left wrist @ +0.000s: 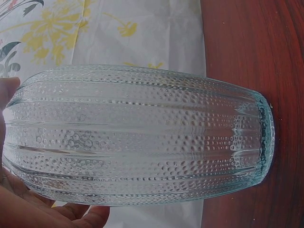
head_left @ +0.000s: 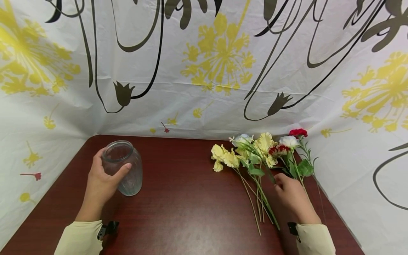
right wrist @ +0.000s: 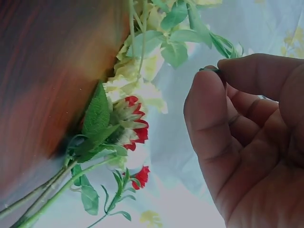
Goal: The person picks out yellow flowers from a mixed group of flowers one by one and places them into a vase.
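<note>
On the left of the table, my left hand grips a clear glass vase near its neck, thumb in front. The vase is ribbed and dimpled, as the left wrist view shows; its base meets or nearly meets the tabletop. My right hand is among the flowers on the right. Its thumb and forefinger pinch a thin dark green part of a flower; leaf or stem, I cannot tell. Beside it lie yellow flowers and a pale white flower with long stems, and red carnations with a white flower.
The dark red-brown table ends at a patterned white cloth, which stands at the back and both sides. Flower stems reach toward the table's front. Leafy stems lie close below the right hand.
</note>
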### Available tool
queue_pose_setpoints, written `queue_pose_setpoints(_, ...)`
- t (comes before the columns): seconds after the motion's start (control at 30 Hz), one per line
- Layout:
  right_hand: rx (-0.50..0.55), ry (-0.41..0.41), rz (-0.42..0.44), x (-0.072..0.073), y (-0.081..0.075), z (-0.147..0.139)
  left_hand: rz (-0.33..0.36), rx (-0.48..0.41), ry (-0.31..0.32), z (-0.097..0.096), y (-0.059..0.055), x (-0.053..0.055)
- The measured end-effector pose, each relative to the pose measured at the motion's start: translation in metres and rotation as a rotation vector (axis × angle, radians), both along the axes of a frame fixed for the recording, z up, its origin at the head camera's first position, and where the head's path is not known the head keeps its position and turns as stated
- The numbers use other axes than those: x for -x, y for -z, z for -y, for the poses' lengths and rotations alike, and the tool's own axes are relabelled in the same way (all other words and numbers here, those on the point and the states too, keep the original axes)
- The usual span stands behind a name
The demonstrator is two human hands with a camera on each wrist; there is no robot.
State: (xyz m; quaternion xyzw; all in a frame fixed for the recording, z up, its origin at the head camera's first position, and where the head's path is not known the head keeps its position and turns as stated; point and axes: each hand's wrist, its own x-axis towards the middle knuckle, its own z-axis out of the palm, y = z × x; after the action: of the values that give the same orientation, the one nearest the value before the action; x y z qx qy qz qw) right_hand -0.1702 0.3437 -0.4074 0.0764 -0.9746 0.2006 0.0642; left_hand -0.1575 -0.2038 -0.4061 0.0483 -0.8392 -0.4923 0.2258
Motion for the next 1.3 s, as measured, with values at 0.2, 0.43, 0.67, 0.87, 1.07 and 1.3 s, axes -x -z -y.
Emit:
queue_pose_setpoints(0.2, 0.023, 0.014, -0.040, -0.002, -0.007, 0.000, 0.010, 0.001, 0.000, 0.000, -0.001, 0.000)
queue_pose_setpoints(0.43, 0.039, 0.032, -0.069, -0.004, -0.013, -0.004, 0.015, 0.008, 0.005, 0.001, 0.000, 0.001)
queue_pose_setpoints(0.67, 0.015, 0.074, -0.083, -0.003, -0.015, -0.019, 0.020, 0.001, 0.007, 0.001, 0.000, 0.000)
queue_pose_setpoints(0.87, -0.009, 0.122, -0.104, -0.005, -0.018, -0.041, 0.021, 0.000, 0.010, 0.000, 0.000, 0.000)
queue_pose_setpoints(1.07, -0.019, 0.209, -0.160, -0.012, -0.018, -0.061, 0.025, -0.003, 0.007, 0.000, 0.000, -0.001)
queue_pose_setpoints(1.3, -0.034, 0.308, -0.110, -0.017, -0.019, -0.083, 0.024, -0.003, 0.014, 0.000, 0.000, 0.000)
